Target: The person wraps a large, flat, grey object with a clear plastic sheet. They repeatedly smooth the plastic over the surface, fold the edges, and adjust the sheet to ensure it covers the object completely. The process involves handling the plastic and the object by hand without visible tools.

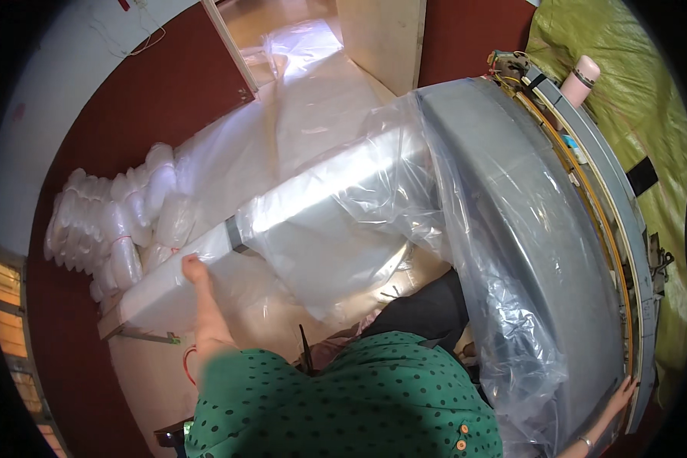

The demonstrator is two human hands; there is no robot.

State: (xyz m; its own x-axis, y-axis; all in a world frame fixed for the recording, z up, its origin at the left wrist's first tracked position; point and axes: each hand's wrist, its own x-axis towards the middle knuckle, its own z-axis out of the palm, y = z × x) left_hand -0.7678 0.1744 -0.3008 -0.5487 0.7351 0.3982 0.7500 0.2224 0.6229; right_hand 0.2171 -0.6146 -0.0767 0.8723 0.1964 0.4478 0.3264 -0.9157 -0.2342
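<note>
Film in clear sheets (454,198) spreads from the grey panel of a long machine (599,328) across to the pale surface (108,322) at left, where it lies in loose, shining folds. We see the wearer standing between the two, arms wide apart. The left hand (194,269) rests at the film-covered edge of the surface, its fingers curled in; we cannot tell whether they pinch the plastic. The right hand (624,395) lies at the near end of the machine's outer rail (643,313), fingers extended along it and, as far as we can see, closed on nothing. Beside the left hand we note tied bundles of folded clear plastic (118,252); an orange strip (604,244) runs the machine's length, and a pink bottle (580,80) stands at its far end. We judge the step in hand to be spreading or steadying the film. In our view, the next move calls for keeping the sheet flat and the right fingers clear of the rail's working edge.
</note>
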